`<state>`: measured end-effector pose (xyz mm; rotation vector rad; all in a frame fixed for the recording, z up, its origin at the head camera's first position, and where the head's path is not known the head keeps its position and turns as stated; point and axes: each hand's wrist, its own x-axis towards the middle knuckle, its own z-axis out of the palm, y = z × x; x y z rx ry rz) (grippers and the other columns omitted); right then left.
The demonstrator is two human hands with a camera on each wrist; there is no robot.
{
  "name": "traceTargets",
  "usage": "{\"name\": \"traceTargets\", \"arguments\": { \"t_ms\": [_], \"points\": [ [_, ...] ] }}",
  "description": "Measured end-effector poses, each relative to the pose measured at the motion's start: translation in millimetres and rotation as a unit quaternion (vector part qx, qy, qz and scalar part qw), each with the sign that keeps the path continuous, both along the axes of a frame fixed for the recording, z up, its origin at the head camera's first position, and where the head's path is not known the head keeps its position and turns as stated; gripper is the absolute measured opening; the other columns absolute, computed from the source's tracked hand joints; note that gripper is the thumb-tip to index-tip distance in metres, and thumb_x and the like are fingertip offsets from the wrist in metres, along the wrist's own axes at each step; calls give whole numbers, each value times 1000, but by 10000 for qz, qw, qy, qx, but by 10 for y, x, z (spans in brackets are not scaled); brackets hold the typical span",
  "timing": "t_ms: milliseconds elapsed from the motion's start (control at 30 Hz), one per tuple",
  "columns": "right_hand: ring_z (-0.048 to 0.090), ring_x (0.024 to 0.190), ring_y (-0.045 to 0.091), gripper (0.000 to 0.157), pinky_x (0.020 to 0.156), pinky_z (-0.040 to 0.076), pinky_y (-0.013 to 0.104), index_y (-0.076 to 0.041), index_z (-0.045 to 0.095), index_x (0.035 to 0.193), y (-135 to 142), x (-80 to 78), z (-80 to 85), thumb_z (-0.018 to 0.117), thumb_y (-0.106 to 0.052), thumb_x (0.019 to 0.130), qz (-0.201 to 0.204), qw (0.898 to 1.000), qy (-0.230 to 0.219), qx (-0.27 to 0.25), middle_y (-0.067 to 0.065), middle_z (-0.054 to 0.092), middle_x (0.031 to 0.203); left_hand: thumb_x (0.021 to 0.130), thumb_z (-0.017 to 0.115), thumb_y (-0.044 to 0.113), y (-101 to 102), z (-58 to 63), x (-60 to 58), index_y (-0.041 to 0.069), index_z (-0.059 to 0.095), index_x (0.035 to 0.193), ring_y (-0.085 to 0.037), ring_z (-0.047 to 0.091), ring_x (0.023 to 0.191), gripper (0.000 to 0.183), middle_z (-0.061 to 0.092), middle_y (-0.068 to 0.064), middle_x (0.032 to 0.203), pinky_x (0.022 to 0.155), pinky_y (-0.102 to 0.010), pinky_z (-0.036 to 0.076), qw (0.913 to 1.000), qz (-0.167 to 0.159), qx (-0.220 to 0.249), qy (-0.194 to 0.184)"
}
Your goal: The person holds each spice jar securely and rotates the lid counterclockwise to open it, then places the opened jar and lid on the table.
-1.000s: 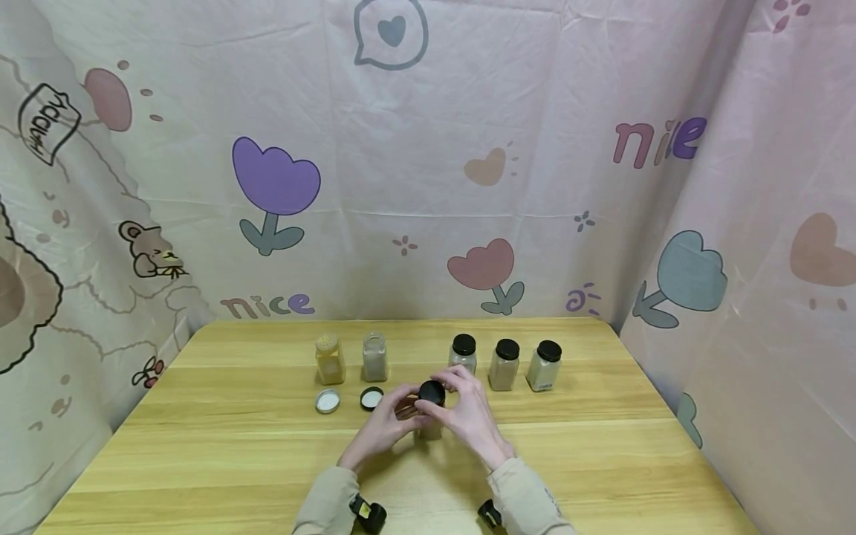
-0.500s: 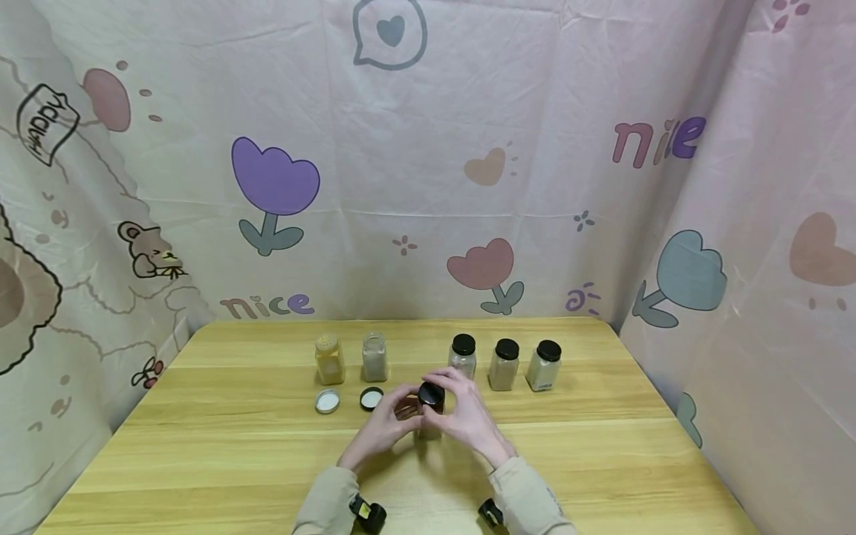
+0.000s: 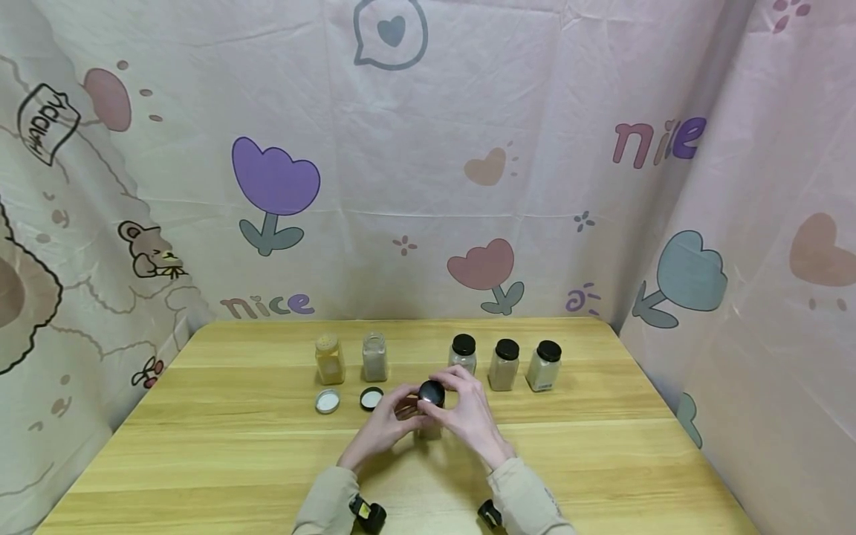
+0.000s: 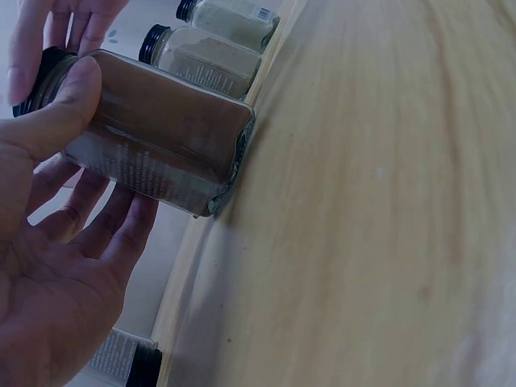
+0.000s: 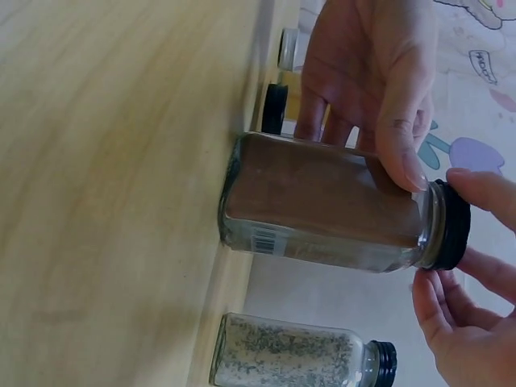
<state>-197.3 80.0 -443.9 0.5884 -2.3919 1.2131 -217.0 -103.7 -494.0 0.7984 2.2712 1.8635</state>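
Observation:
A square glass spice jar of brown powder point(image 5: 322, 193) stands upright on the wooden table, in the middle of the head view. My left hand point(image 3: 386, 425) holds its body, thumb point(image 4: 76, 85) on one side near the neck and fingers on the other. At the top is a black screw lid point(image 3: 431, 393), and my right hand point(image 3: 470, 412) grips it by the edge between thumb and fingers. The right wrist view shows the lid on the jar's neck, a little of the glass thread visible below it.
Behind to the left stand two uncapped jars, one yellow point(image 3: 331, 364), one greyish point(image 3: 375, 362). In front of them lie a silvery lid point(image 3: 328, 401) and a black-rimmed lid point(image 3: 371, 399). Three black-lidded jars point(image 3: 504, 374) stand back right. A printed curtain point(image 3: 401, 186) hangs behind the table.
My right thumb and fingers have shifted around the lid's edge, thumb lower half a second ago and higher again now. My left hand and the jar have stayed in place.

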Motion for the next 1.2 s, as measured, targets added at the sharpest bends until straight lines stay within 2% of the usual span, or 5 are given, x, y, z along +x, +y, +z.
{"name": "traceTargets", "arguments": {
  "t_ms": [300,500,667,1067,1200],
  "points": [
    [66,106,25,46,96,56,37,-1,71,119,35,-6,31,82,-7,75,441,9987,-105,222,9,70,115,92,70,6,-23,9,5,-11,52,135,-49,58,123,49,55,-33,133,111,-40,51,9995,-109,-30,289],
    [63,109,24,56,95,54,42,-4,69,121,1,9,9,90,-28,74,-111,9991,-344,205,5,66,115,91,72,5,-2,21,8,-8,55,134,-47,58,126,48,56,-30,134,111,-39,51,9999,5,-50,89],
    [63,99,19,54,88,55,35,-7,72,113,-6,0,-12,91,-36,71,-409,9986,-200,252,0,65,104,90,74,9,7,27,16,-4,57,132,-43,59,126,47,59,-26,133,111,-41,51,9997,173,-165,-30],
    [65,100,23,44,87,59,35,-1,72,115,12,-2,10,87,-11,74,57,9996,-138,234,8,68,110,91,70,3,-3,7,1,-10,52,136,-49,57,125,50,53,-33,136,112,-42,50,9999,-100,41,133],
    [64,105,24,50,91,58,41,-2,70,119,12,-3,13,88,-16,75,97,9994,-179,273,8,67,113,92,69,2,-8,11,-1,-9,53,136,-48,57,125,48,55,-31,136,112,-42,50,9998,-110,-3,165]
  ]
}}
